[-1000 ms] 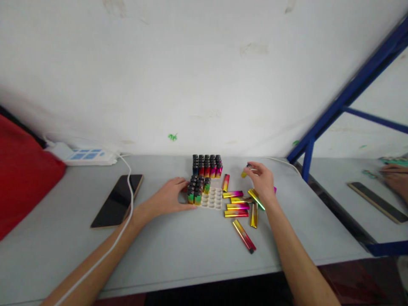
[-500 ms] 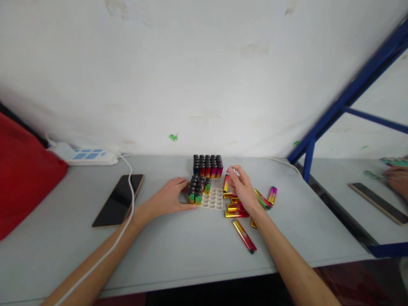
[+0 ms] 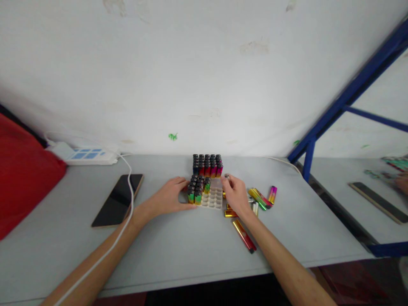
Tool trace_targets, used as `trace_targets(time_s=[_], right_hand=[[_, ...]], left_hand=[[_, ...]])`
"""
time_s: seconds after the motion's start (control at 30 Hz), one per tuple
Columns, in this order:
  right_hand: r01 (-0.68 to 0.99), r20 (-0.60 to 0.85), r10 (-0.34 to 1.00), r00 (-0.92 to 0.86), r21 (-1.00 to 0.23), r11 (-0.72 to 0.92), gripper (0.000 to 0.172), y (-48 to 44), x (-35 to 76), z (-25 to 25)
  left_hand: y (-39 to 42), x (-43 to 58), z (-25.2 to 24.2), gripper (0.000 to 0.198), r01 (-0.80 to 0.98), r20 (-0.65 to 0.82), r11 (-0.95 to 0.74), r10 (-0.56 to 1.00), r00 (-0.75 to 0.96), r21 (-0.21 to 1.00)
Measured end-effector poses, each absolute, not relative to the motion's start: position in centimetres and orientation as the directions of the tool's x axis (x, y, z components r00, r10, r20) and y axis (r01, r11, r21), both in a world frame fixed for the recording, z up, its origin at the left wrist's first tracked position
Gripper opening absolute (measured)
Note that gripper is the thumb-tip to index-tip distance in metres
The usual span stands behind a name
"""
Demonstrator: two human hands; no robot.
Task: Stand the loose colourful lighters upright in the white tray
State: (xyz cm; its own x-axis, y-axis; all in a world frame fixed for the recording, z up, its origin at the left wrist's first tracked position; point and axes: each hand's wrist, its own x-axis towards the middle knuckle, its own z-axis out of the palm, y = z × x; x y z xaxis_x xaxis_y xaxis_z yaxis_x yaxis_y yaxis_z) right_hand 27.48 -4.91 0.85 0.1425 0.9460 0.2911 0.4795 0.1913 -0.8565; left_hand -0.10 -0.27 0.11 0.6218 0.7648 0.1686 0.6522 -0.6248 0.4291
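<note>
A pale tray (image 3: pixel 216 199) with round pockets sits in the middle of the table, its left columns filled with upright green-and-yellow lighters (image 3: pixel 194 195). My left hand (image 3: pixel 168 196) is around the tray's left side, thumb at the near corner and fingers behind, partly hidden by the lighters. Just right of the tray, my right hand (image 3: pixel 236 194) pinches a lighter (image 3: pixel 226 176); its metal top shows above the fingers and its body is hidden. Under and beside that hand lie several loose lighters, among them a gold-and-red lighter (image 3: pixel 244 236) nearer the front edge.
Behind the tray stands a full block of dark, red and purple lighters (image 3: pixel 208 166). A phone (image 3: pixel 119 199) lies at the left under a white cable (image 3: pixel 131 187), near a power strip (image 3: pixel 92 156). A blue metal frame (image 3: pixel 328 117) borders the right; a co-worker's hand (image 3: pixel 402 182) shows beyond.
My right hand has shifted slightly left and down towards the tray, its fingers now around the lighter's upper part. Some loose lighters beside it have become covered. My left hand is unchanged.
</note>
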Motion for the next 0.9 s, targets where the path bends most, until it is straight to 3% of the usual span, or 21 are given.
trace_targets(time_s=[0.2,0.33,0.4,0.57,0.67,0.77,0.9], right_hand=[[0.449,0.302,0.952,-0.047,-0.845,0.290,0.044,-5.6,28.1,1.8],[0.569,0.460,0.868,-0.189,-0.669,0.478,0.044,-5.9,28.6,2.4],[0.625,0.474,0.852,-0.222,-0.602,0.498,0.045,-5.9,28.7,2.4],[0.601,0.313,0.915,-0.256,-0.690,0.404,0.038,-5.8,28.7,1.7],[0.590,0.310,0.906,-0.289,-0.687,0.423,0.035,-5.5,28.8,1.0],[0.662,0.332,0.877,-0.348,-0.576,0.480,0.034,-5.3,28.8,0.6],[0.775,0.387,0.826,-0.411,-0.328,0.540,0.028,-5.3,27.9,0.5]], left_hand=[[-0.3,-0.1,0.1,0.060,0.659,0.157,-0.614,0.772,0.616,0.434],[-0.3,0.0,0.3,0.062,0.669,0.141,-0.606,0.777,0.613,0.431],[-0.4,0.1,0.4,0.063,0.671,0.136,-0.606,0.776,0.615,0.428],[-0.5,0.1,0.5,0.063,0.675,0.134,-0.604,0.779,0.612,0.424],[-0.5,0.0,0.4,0.061,0.671,0.140,-0.610,0.775,0.616,0.423],[-0.4,0.0,0.3,0.061,0.668,0.141,-0.614,0.772,0.620,0.421],[-0.5,-0.1,0.2,0.065,0.667,0.154,-0.621,0.769,0.621,0.412]])
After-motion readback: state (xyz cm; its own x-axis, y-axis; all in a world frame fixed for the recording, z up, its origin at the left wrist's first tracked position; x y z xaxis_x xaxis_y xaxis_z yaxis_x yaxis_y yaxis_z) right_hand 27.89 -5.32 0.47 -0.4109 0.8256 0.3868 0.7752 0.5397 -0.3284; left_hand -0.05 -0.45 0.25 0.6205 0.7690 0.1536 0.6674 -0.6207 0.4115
